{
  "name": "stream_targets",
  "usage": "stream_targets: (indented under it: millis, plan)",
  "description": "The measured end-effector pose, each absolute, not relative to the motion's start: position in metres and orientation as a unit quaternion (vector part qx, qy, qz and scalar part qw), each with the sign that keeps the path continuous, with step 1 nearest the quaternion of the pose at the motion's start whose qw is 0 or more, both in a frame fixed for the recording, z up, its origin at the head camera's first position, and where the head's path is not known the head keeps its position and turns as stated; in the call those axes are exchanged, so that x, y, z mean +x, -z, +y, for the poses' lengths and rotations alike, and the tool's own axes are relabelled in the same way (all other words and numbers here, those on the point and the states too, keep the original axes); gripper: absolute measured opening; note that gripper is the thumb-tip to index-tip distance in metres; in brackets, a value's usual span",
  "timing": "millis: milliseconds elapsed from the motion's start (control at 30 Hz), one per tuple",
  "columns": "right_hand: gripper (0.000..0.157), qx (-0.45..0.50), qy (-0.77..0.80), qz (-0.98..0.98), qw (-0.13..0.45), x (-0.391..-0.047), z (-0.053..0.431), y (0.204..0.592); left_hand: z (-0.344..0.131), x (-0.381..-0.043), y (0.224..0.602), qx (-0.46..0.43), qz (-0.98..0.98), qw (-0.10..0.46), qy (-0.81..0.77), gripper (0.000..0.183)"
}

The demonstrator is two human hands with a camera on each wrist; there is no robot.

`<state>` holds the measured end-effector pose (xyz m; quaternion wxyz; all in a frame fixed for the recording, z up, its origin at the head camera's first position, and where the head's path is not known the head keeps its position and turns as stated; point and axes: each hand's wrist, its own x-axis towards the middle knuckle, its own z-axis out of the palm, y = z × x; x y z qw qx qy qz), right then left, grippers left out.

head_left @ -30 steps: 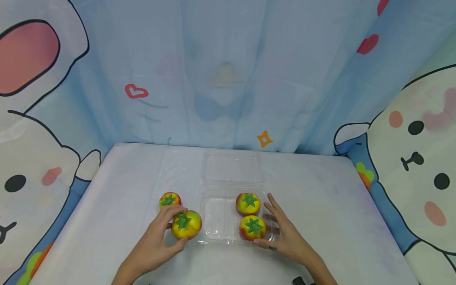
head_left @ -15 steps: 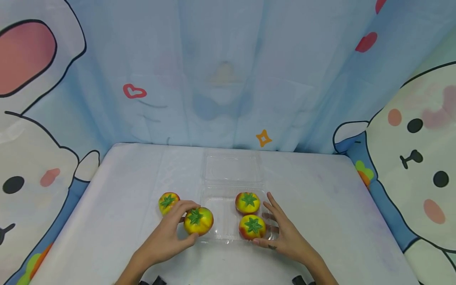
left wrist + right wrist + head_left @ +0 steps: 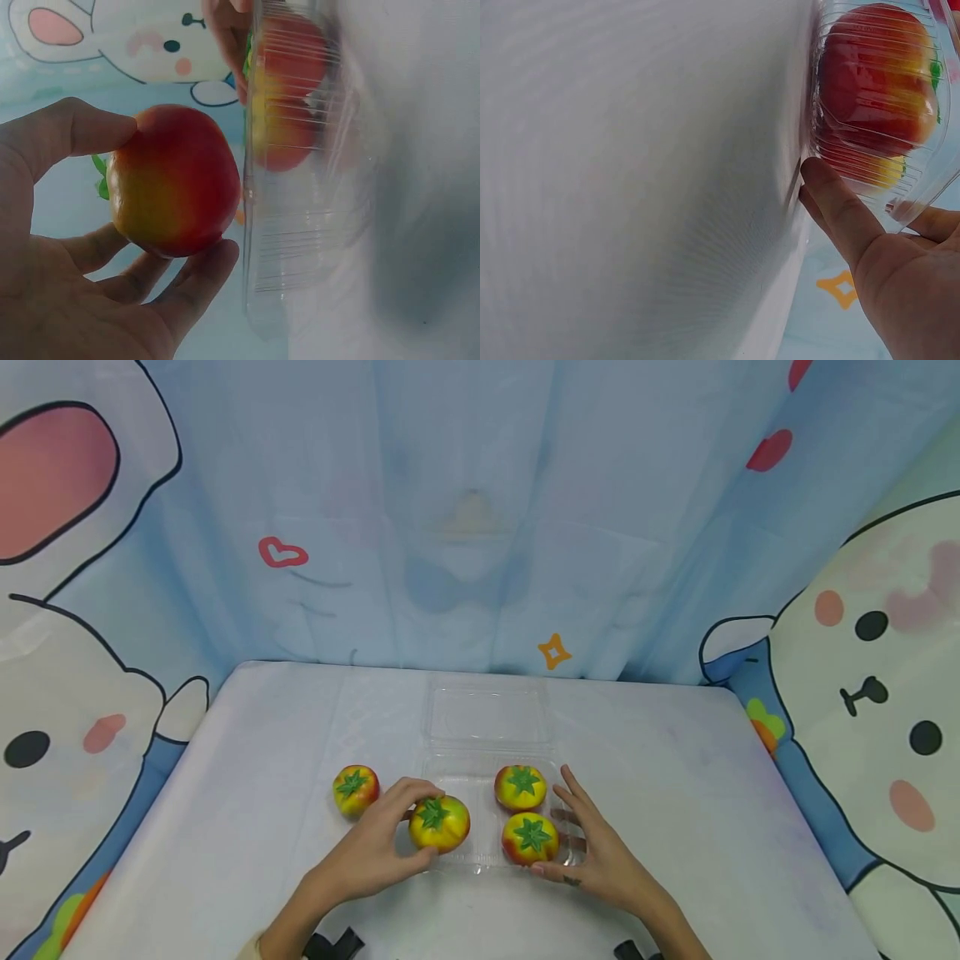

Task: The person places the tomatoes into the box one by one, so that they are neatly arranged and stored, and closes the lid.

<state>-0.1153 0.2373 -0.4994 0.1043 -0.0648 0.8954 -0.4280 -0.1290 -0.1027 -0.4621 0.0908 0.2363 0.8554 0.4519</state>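
Note:
My left hand [image 3: 382,843] grips a red-and-yellow tomato [image 3: 440,824] with a green leafy top, thumb on one side and fingertips on the other. In the head view it overlaps the left part of a clear plastic clamshell box [image 3: 480,852]; the left wrist view shows the tomato [image 3: 176,180] just outside the box wall [image 3: 277,247]. Two similar tomatoes, a rear one [image 3: 521,787] and a front one [image 3: 530,838], sit in the box's right half. My right hand [image 3: 596,852] rests against that side, fingers extended along the wall, thumb at the front rim.
Another tomato [image 3: 356,791] lies on the white-covered table [image 3: 675,793], left of the box. The box's clear lid [image 3: 489,714] lies folded back behind it. A blue curtain [image 3: 480,527] with cartoon prints hangs at the table's far edge.
My left hand has carried its tomato rightward, from the box's left edge to over its left part, uncovering the tomato left on the table. My right hand has stayed in place.

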Motion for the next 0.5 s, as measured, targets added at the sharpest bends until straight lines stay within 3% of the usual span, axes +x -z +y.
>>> stream_targets:
  millis: [500]
  plan:
    - [0.124, -0.065, 0.431, 0.894, 0.102, -0.116, 0.237, 0.501, -0.090, -0.146, 0.466, 0.273, 0.855, 0.128, -0.421, 0.056]
